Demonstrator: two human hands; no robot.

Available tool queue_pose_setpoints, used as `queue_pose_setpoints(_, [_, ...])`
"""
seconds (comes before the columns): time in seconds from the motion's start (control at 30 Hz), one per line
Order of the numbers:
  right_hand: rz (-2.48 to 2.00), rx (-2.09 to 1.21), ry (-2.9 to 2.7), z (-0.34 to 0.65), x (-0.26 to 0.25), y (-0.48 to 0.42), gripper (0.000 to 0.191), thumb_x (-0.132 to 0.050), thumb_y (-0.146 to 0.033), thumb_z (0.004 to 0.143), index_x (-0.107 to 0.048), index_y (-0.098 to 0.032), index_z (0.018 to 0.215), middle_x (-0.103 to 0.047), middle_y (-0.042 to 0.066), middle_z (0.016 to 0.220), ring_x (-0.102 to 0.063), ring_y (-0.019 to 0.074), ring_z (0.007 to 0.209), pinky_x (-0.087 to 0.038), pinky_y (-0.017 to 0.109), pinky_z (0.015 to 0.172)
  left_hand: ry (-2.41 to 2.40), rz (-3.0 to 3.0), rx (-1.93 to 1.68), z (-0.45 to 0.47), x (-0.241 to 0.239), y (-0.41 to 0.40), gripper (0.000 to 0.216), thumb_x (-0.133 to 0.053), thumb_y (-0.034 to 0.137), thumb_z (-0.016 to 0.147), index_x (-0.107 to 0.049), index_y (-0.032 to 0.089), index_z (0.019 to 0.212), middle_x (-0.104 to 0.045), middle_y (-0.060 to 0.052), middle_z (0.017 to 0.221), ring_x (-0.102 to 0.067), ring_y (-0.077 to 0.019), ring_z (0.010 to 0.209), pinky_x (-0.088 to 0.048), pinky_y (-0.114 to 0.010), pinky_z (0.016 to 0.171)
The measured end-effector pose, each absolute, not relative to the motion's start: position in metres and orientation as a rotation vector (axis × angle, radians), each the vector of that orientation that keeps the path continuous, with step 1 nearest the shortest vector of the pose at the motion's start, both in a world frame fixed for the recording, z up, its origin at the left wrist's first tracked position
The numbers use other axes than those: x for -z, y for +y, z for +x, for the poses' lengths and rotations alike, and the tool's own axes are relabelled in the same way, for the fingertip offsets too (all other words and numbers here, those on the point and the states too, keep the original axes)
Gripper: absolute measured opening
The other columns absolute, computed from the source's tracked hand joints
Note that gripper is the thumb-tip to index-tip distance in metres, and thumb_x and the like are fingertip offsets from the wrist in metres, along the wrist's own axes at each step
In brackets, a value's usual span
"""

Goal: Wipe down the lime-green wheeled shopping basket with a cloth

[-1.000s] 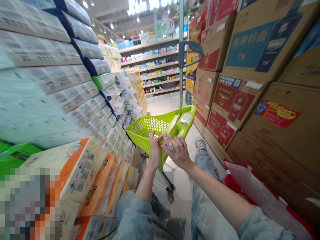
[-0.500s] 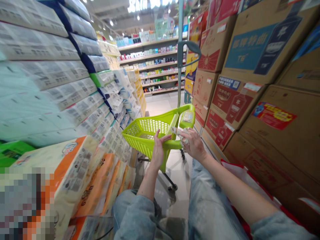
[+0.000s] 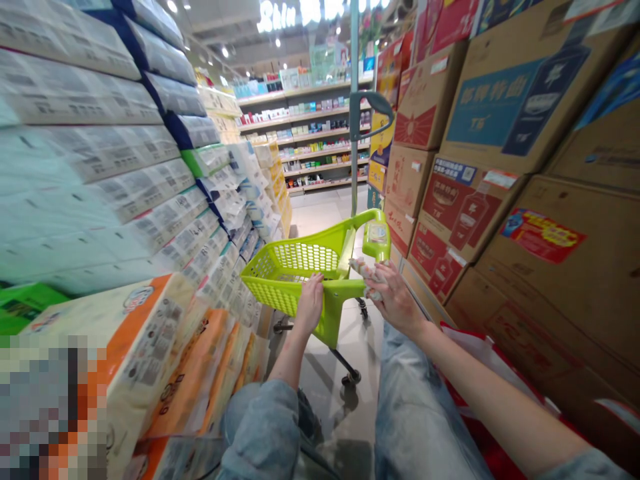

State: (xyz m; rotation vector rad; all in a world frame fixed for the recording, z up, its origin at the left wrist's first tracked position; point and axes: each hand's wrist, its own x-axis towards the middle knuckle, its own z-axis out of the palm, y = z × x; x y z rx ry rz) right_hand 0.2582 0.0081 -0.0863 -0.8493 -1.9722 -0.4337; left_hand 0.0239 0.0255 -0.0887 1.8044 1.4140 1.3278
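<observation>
Right hand (image 3: pixel 395 298) pinches wadded cloth (image 3: pixel 369 272), likely soft; left hand (image 3: pixel 311 303), closure unclear, touches cart rim (image 3: pixel 345 287): probably stiff, good hold.

L hand (image 3: pixel 310 303) fwd, back of hand showing, fingers close tog. & slightly bent. L forearm (image 3: pixel 287 357) bare, slanting fwd fm lower ctr. R hand (image 3: pixel 396 300) well apart fm L — fingers curled in grip. R forearm (image 3: pixel 493 383) bare, long diag. fm lower R corner.
</observation>
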Motion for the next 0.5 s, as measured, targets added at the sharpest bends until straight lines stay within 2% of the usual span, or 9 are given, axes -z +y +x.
queue_pose_setpoints(0.13, [-0.947, 0.620, -1.938, 0.235, 0.092, -0.002, 0.019, -0.054, -0.020, 0.089, -0.060, -0.025, 0.105, -0.057, 0.007, 0.123, -0.040, 0.0254, 0.128, -0.033, 0.058, 0.108, 1.396, 1.816, -1.314, 0.029, 0.091, 0.023, 0.042, -0.032, 0.041, 0.094, -0.063, 0.019, 0.112, -0.060, -0.010, 0.127, -0.044, -0.0212, 0.130, -0.015, -0.047, 0.117])
queue_pose_setpoints(0.27, [-1.059, 0.741, -2.023, 0.214, 0.086, -0.002, 0.029, -0.048, -0.017, 0.091, -0.057, -0.027, 0.118, -0.061, 0.008, 0.114, -0.049, 0.0236, 0.114, -0.035, 0.050, 0.104, 1.393, 1.851, -1.301, 0.035, 0.086, 0.018, 0.043, -0.026, 0.039, 0.095, -0.062, 0.021, 0.110, -0.061, -0.008, 0.124, -0.044, -0.0201, 0.130, -0.016, -0.048, 0.116])
queue_pose_setpoints(0.4, [-1.237, 0.709, -2.193, 0.199, 0.067, 0.001, 0.039, -0.035, -0.012, 0.094, -0.046, -0.016, 0.131, -0.064, 0.014, 0.109, -0.057, 0.0229, 0.098, -0.041, 0.043, 0.092, 1.454, 1.910, -1.207, 0.040, 0.085, 0.016, 0.045, -0.019, 0.035, 0.096, -0.059, 0.021, 0.113, -0.059, -0.006, 0.127, -0.041, -0.0182, 0.132, -0.014, -0.048, 0.117])
queue_pose_setpoints(0.5, [-1.468, 0.582, -2.297, 0.193, 0.046, 0.005, 0.033, -0.034, -0.021, 0.095, -0.052, -0.007, 0.120, -0.065, 0.019, 0.102, -0.061, 0.0247, 0.088, -0.044, 0.038, 0.078, 1.502, 1.971, -1.131, 0.044, 0.086, 0.015, 0.046, -0.017, 0.034, 0.097, -0.058, 0.020, 0.113, -0.058, -0.007, 0.126, -0.041, -0.0182, 0.131, -0.016, -0.047, 0.116])
